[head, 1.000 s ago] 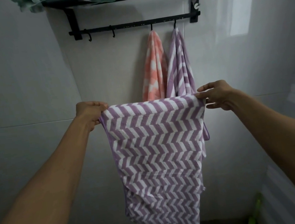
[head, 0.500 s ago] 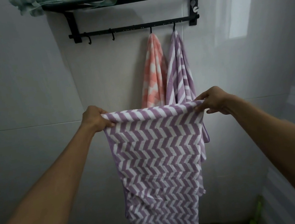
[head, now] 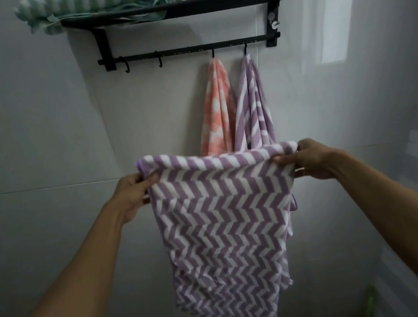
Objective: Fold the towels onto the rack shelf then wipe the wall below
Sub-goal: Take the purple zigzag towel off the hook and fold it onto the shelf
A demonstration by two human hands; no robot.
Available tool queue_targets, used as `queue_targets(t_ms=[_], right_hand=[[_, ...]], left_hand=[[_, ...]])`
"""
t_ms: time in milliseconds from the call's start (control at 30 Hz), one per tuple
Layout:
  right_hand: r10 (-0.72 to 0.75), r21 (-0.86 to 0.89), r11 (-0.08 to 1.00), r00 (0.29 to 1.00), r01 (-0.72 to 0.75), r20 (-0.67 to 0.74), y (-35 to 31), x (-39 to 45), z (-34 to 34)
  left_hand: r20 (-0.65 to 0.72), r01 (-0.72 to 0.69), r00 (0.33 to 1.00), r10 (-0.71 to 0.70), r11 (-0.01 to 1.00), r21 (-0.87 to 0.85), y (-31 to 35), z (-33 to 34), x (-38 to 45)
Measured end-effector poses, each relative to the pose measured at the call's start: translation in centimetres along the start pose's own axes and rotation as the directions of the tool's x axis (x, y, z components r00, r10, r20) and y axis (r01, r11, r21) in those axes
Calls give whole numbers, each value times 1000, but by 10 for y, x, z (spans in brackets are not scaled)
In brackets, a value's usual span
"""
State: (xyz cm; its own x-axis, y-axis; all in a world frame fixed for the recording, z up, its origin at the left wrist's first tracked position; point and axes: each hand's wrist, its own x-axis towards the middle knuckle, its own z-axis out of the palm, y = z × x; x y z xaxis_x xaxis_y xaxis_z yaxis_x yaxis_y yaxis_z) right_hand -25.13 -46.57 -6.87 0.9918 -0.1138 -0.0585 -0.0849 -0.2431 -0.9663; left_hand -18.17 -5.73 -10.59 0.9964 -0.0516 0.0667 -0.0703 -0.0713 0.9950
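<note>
A purple and white zigzag towel hangs doubled in front of me, below the rack. My left hand grips its upper left corner and my right hand pinches its upper right corner, stretching the top edge level. The black rack shelf is fixed high on the wall, with a folded green and white towel lying on its left end. From the hook bar beneath hang a coral and white towel and a second purple striped towel.
White tiled wall runs behind and below the rack, meeting a glossy side wall on the right. Two empty hooks sit at the bar's left. Something green stands low at the right corner near the floor.
Both hands have lowered the towel's top edge and brought it slightly nearer; the top edge now rolls over toward me. The view has tilted up, showing more of the green towel on the shelf.
</note>
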Motion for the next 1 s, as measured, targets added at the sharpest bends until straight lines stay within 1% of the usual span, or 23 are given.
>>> queue_targets(t_ms=[100, 133, 167, 200, 267, 333, 367, 433, 500, 533, 567, 600, 633, 700, 733, 767, 800, 833, 867, 900, 933, 967, 1000], right_hand=[[-43, 129, 990, 995, 55, -95, -12, 3, 7], [-71, 207, 974, 991, 94, -118, -21, 5, 5], [-89, 274, 955, 992, 111, -94, -29, 7, 2], [-92, 292, 952, 995, 96, -28, -33, 4, 1], [-1, 120, 993, 995, -11, 101, -9, 0, 6], [128, -22, 992, 976, -126, 178, 37, -7, 16], [150, -18, 989, 975, -149, 166, 54, -8, 21], [118, 95, 987, 987, -129, 111, 63, -9, 31], [73, 299, 951, 997, -80, 36, 51, -2, 30], [59, 394, 917, 998, -64, 25, 44, 1, 26], [57, 441, 895, 997, -70, 42, 40, 3, 25], [69, 419, 903, 994, -97, 82, 40, 0, 26], [93, 343, 930, 988, -129, 120, 44, -4, 29], [110, 221, 966, 986, -137, 128, 60, -7, 33], [112, 222, 965, 986, -137, 120, 65, -4, 35], [96, 259, 958, 989, -122, 113, 67, -2, 35], [79, 328, 938, 990, -115, 121, 65, -1, 34], [66, 392, 912, 987, -120, 147, 62, 1, 32], [66, 396, 909, 982, -132, 174, 56, 0, 31], [65, 351, 927, 977, -135, 204, 56, 0, 32], [60, 292, 949, 977, -119, 203, 56, 0, 32], [52, 266, 959, 980, -103, 194, 57, 0, 33], [38, 275, 958, 984, -85, 174, 57, 0, 35]], left_hand=[[-109, -10, 994, -3, 994, -112, 9, 2, 13], [-92, -38, 995, 23, 987, -158, 23, 0, 19], [-44, -69, 997, 62, 978, -198, 36, -1, 21], [25, -80, 996, 87, 974, -210, 42, 1, 16], [139, -6, 990, 25, 991, -133, 22, 0, 0], [131, 116, 985, -113, 993, -11, -18, -4, -15], [103, 156, 982, -156, 988, 13, -31, -6, -18], [4, 193, 981, -193, 981, -22, -37, -8, -9], [-31, 167, 985, -171, 979, -115, -17, -12, 2], [32, 143, 990, -140, 976, -162, -5, -15, 6], [125, 125, 987, -102, 972, -200, 3, -19, 5], [222, 137, 971, -91, 970, -203, 2, -22, 0], [266, 157, 957, -113, 976, -151, -6, -25, -5], [211, 199, 960, -187, 979, -37, -24, -22, -15], [144, 187, 973, -178, 981, -53, -28, -18, -16], [89, 171, 983, -161, 977, -124, -26, -16, -16], [81, 160, 986, -145, 964, -211, -21, -14, -15], [116, 139, 987, -111, 950, -279, -13, -16, -11], [172, 129, 982, -78, 943, -308, -7, -18, -10], [201, 126, 977, -75, 959, -253, -7, -19, -12], [183, 130, 978, -99, 977, -170, -9, -19, -14], [126, 138, 984, -122, 983, -123, -14, -20, -14], [61, 137, 990, -130, 981, -134, -18, -20, -12]])
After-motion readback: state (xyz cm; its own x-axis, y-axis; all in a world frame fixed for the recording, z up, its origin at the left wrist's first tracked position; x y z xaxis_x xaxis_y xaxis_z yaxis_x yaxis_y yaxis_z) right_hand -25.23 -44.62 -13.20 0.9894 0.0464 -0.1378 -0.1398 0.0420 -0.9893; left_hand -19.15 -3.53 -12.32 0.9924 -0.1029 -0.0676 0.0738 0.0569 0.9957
